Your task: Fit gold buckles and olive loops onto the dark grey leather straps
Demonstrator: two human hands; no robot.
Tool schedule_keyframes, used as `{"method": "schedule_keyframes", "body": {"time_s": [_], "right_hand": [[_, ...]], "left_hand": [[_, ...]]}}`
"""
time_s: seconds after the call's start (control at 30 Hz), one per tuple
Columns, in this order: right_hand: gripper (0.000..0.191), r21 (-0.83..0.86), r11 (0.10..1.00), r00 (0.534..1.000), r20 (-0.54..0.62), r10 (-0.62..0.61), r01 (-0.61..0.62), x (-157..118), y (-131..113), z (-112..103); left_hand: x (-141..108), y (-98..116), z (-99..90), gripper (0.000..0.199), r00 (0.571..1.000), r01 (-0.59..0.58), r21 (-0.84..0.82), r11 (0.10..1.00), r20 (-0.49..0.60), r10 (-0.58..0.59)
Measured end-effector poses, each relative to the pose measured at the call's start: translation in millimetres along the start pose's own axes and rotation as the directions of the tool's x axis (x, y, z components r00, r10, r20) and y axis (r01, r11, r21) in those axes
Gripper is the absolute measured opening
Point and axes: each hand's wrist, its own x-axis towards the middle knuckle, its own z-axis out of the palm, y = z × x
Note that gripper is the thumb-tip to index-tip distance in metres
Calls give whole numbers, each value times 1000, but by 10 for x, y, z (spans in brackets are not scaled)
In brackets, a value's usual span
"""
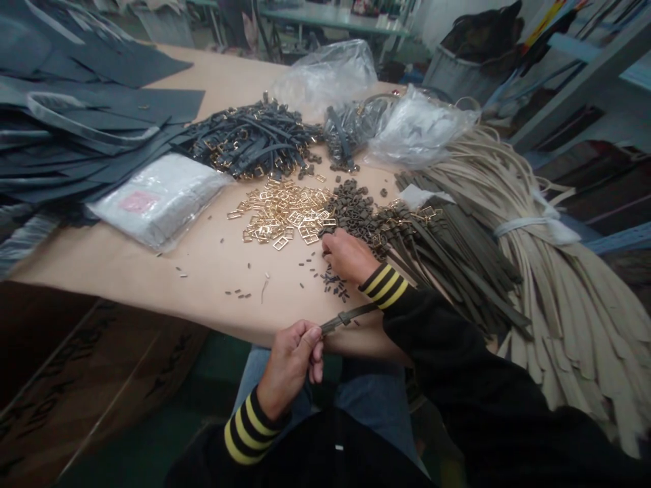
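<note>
My left hand (292, 359) pinches the end of a narrow olive-brown strap (366, 310) above the table's front edge. A small loop keeper (344, 318) sits around this strap, which runs right under my right sleeve. My right hand (350, 256) reaches over the table with fingers bent together, at the border between a heap of gold buckles (285, 210) and a pile of olive-brown loop keepers (353, 207). Whatever its fingertips pinch is hidden. Small dark pins (333, 283) lie scattered just below that hand.
Dark straps with gold buckles (249, 139) are heaped behind. Olive-brown straps (452, 264) and a tied beige strap bundle (559, 271) lie right. Dark sheets (91, 129) and a white plastic-wrapped packet (157, 196) are left. Clear plastic bags (422, 129) stand at the back.
</note>
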Motion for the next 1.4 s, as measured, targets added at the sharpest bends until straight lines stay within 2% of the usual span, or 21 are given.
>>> {"method": "schedule_keyframes", "body": {"time_s": [0.1, 0.17, 0.23, 0.3, 0.43, 0.57, 0.7, 0.83, 0.93, 1.03, 1.13, 1.27, 1.4], "right_hand": [[8, 58, 998, 999, -48, -25, 28, -148, -48, -113], [5, 223, 971, 993, -94, -66, 86, -363, -91, -207], [4, 466, 875, 990, -102, -95, 132, -643, -128, -251], [5, 627, 773, 995, -48, -89, 99, -927, -152, -205], [9, 729, 679, 995, 25, 100, -87, -1307, -168, 83], [7, 763, 635, 966, -59, 253, -120, -1374, -157, 292], [10, 727, 682, 953, -145, 267, -81, -1302, -131, 259], [10, 660, 751, 965, -181, 191, -24, -1212, -124, 134], [12, 549, 834, 979, -191, 70, 48, -1072, -131, 54], [15, 415, 903, 994, -65, -92, 111, -870, -158, 4], [18, 296, 940, 973, 95, -209, 173, -703, -229, 7], [18, 132, 972, 955, 204, -217, 193, -606, -365, 100], [15, 86, 978, 954, 216, -206, 191, -587, -414, 129]], "left_hand": [[-37, -23, 1, 32, 999, -33, -4, 999, -27, 32], [-52, -32, -4, 32, 998, -48, 8, 999, -40, 48], [-62, -31, -5, 31, 997, -60, 20, 998, -48, 61], [-73, -26, 5, 30, 996, -74, 30, 997, -49, 75], [-88, -36, 64, 28, 994, -105, 70, 992, -20, 107], [-35, -81, 133, 28, 995, -97, 77, 992, -29, 100], [54, -91, 161, 30, 998, -69, 61, 996, -5, 70], [88, -68, 170, 30, 997, -78, 48, 996, -9, 79], [80, -66, 165, 30, 998, -67, 61, 996, 6, 67], [50, -95, 133, 31, 998, -61, 66, 996, 18, 60], [7, -153, 80, 32, 999, -47, 58, 997, 14, 46], [-27, -225, 30, 34, 999, -20, 41, 999, 28, 19], [-30, -238, 20, 35, 1000, -15, 32, 999, 27, 15]]}}
